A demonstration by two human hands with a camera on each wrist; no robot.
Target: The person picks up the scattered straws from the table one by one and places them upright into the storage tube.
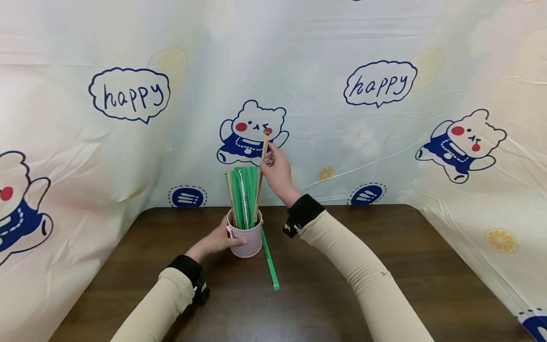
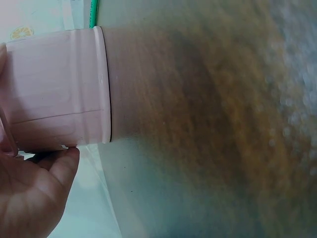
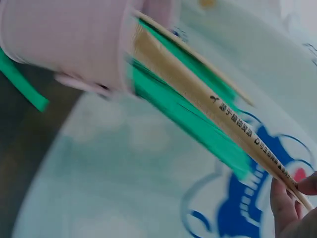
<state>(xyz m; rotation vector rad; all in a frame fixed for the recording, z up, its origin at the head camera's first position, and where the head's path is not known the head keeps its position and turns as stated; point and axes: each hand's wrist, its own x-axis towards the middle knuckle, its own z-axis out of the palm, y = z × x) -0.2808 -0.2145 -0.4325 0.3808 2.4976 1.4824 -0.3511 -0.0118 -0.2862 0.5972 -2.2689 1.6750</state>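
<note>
A small pink bucket (image 1: pixel 246 244) stands upright on the table, filled with several green wrapped straws (image 1: pixel 245 194). My left hand (image 1: pixel 219 239) grips it from the left side, its thumb across the front. In the left wrist view the fingers of the left hand (image 2: pixel 37 196) lie against the bucket wall. Above the rim, my right hand (image 1: pixel 278 172) pinches a tan paper-wrapped straw (image 3: pixel 218 106) near its top. Printed characters run along the wrapper. The lower end of this straw is inside the bucket mouth, tilted slightly right. A thinner tan stick (image 3: pixel 198 57) also stands among the green straws.
One green wrapped straw (image 1: pixel 270 263) lies on the dark wooden table (image 1: pixel 342 294), just right of the bucket and partly behind it. A printed curtain (image 1: pixel 307 118) with bear drawings hangs right behind the table's far edge.
</note>
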